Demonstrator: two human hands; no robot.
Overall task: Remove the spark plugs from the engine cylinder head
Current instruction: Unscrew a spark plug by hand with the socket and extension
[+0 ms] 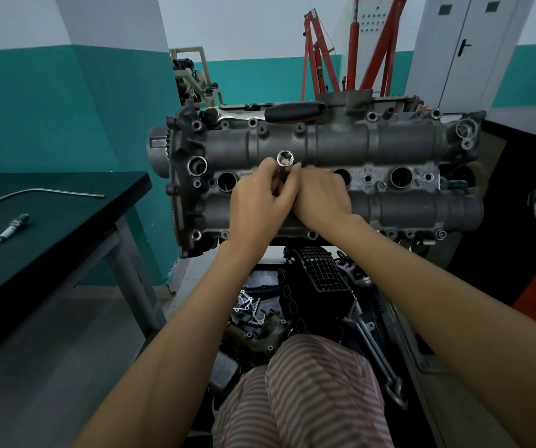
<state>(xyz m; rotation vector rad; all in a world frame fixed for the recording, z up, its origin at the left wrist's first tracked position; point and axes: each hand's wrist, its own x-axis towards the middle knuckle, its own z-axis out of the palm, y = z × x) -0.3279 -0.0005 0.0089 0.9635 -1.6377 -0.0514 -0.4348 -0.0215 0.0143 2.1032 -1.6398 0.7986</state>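
Gripping a chrome spark plug socket (285, 163) with both hands at the middle of the engine cylinder head (324, 179), left hand (258, 205) on its left side, right hand (320, 197) on its right. Left fingers (268, 168) curled round the socket shaft, thumb and forefinger pinching just below the open hex mouth. Right fingers (296, 171) bent inward against the same shaft, touching the left ones; cannot tell how tightly closed, knuckles hiding the tips. Socket standing upright out of the second plug well from the left, mouth facing up, something pale showing inside but too small to name. Open plug wells along the head's centre line: one (226, 182) just left of the hands, another (341, 176) partly behind the right hand, a further one (400, 177) to the right. Lying across the far edge of the head, a ratchet handle (292, 112) with a black grip. On the dark tabletop (66, 221) at left, well apart from the engine, one spark plug (14, 226) lying on its side, and beyond it a thin bent metal tube (34, 194). Near, below the head, black engine parts (318, 282) and striped trousers (302, 392). Far behind, a red engine hoist (318, 63).
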